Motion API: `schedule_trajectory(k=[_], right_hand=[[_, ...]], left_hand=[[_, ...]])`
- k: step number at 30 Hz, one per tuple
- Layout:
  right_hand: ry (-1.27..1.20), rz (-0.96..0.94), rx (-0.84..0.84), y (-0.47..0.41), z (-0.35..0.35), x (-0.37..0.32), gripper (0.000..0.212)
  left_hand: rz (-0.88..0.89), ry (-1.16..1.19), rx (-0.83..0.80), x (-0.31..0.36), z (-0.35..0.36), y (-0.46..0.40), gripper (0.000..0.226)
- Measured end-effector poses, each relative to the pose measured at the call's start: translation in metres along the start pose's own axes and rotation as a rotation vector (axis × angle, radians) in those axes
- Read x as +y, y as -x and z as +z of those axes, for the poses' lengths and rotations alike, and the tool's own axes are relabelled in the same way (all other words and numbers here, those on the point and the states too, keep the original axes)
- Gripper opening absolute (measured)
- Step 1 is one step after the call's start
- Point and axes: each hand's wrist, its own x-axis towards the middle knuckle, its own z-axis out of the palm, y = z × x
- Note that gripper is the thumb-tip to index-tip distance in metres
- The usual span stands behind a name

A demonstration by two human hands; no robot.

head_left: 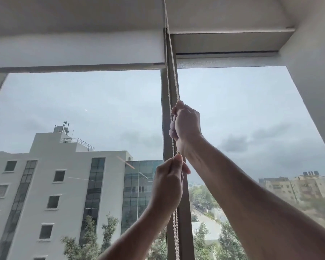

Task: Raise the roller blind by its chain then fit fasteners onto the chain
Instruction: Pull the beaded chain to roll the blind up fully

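Hands on the bead chain [172, 81] at the mullion: right hand [184, 126] fisted high, left hand [169, 182] pinching below — raising step (blind [77, 49] nearly up). Next, probably another downward pull; fasteners unseen.

left hand [168, 182] fisted, lower; right hand [186, 124] fisted, higher; arms raised
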Motion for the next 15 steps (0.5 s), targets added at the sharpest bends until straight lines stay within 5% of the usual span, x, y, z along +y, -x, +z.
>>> schedule_trajectory(k=[3, 8, 15], right_hand=[[0.103, -0.152, -0.031, 0.012, -0.007, 0.007, 0.026], [0.195, -0.213, -0.016, 0.039, -0.026, 0.032, 0.031], [0.274, -0.389, 0.034, 0.054, -0.037, 0.039, 0.041]], left_hand=[[-0.071, -0.038, -0.135, 0.001, -0.011, -0.002, 0.065], [-0.196, -0.154, -0.01, 0.011, -0.021, -0.029, 0.084], [-0.125, 0.033, -0.066, 0.069, -0.002, -0.081, 0.05]])
